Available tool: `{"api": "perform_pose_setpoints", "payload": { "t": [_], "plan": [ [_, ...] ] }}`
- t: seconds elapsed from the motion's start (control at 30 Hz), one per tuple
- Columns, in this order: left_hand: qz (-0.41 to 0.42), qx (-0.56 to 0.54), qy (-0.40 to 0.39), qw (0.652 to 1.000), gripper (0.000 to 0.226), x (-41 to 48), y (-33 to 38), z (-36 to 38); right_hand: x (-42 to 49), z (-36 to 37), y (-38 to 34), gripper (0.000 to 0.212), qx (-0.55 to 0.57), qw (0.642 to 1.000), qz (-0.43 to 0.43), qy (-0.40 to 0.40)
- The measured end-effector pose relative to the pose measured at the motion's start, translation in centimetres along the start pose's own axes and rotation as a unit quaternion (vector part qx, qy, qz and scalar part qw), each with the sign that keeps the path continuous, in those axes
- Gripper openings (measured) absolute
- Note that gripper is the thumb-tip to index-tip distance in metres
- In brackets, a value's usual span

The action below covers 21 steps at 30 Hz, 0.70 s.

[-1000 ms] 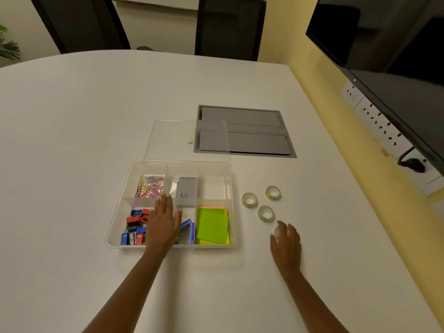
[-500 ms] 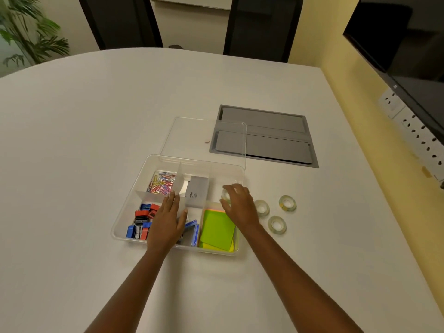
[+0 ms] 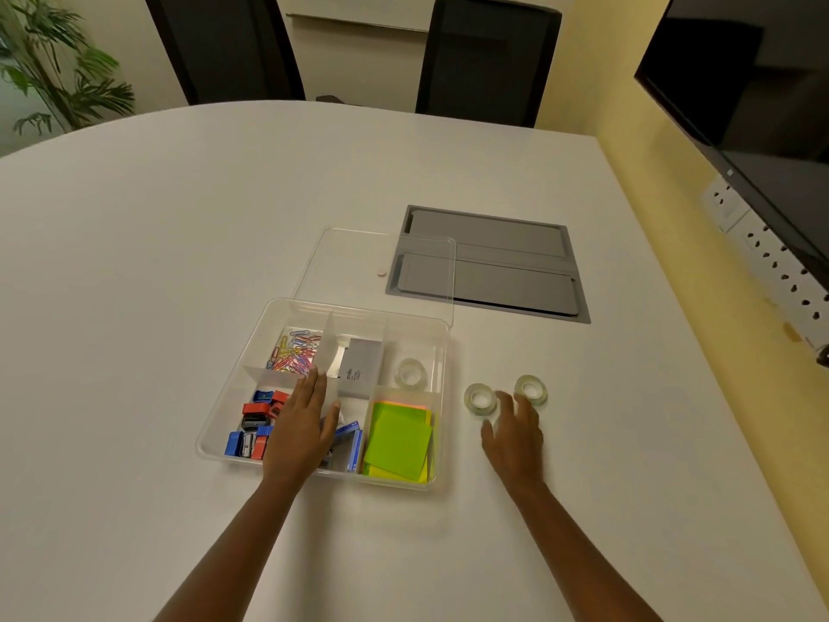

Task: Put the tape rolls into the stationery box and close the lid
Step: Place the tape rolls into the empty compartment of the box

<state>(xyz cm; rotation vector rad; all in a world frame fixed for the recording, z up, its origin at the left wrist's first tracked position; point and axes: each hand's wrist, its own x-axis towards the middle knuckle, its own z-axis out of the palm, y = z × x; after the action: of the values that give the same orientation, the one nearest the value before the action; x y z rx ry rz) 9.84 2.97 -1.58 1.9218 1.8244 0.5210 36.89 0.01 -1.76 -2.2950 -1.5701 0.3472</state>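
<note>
Compared with the frame half a second earlier, the right hand [image 3: 513, 435] has been withdrawn from the stationery box [image 3: 251, 383] and is now seen at the lower right of centre, on the tabletop [image 3: 134, 262] beside the box. The tape roll [image 3: 410, 373] then carried over the box is now seen lying flat in the upper right compartment, just right of a grey case [image 3: 361, 368]. Two further tape rolls, the nearer roll [image 3: 480, 399] and the farther roll [image 3: 530, 390], are left on the tabletop right of the box, just beside one another; a third, seen earlier below them, is now hidden (presumably beneath the right hand, though this cannot be confirmed). The grip of the right hand is spread apart, fingers reaching toward the rolls, nothing visibly clamped. The left hand [image 3: 300, 430] is laid flat and open across the middle of the box, as before.

Each roll is a small ring of clear, glossy tape with an open core. The transparent lid [image 3: 350, 262] is seen lying above the box, overlapping a grey panel [image 3: 516, 271] set into the tabletop. Coloured paper clips [image 3: 294, 352], red and blue sharpeners [image 3: 255, 424] and green sticky notes [image 3: 397, 442] occupy the other compartments.
</note>
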Motion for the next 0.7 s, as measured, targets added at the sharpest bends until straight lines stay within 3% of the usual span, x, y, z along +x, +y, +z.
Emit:
{"api": "perform_pose_setpoints", "payload": {
  "t": [0.13, 0.3, 0.43, 0.7],
  "plan": [
    [-0.003, 0.004, -0.004, 1.000, 0.057, 0.0, -0.1, 0.0, -0.4, 0.2, 1.9, 0.042, -0.014, 0.999, 0.014, -0.036],
    [-0.007, 0.007, -0.005, 1.000, 0.057, 0.0, -0.1, 0.0, 0.7, -1.4, -0.4, 0.034, 0.125, 0.992, 0.016, 0.017],
    [-0.008, 0.006, -0.006, 1.000, 0.057, 0.0, -0.2, 0.1, 1.9, -2.0, -4.5, 0.034, 0.175, 0.981, -0.079, 0.024],
    [-0.010, 0.009, -0.007, 1.000, 0.057, 0.0, -0.2, 0.1, 3.4, -0.1, -10.4, 0.039, 0.091, 0.967, -0.217, -0.101]
  ]
}}
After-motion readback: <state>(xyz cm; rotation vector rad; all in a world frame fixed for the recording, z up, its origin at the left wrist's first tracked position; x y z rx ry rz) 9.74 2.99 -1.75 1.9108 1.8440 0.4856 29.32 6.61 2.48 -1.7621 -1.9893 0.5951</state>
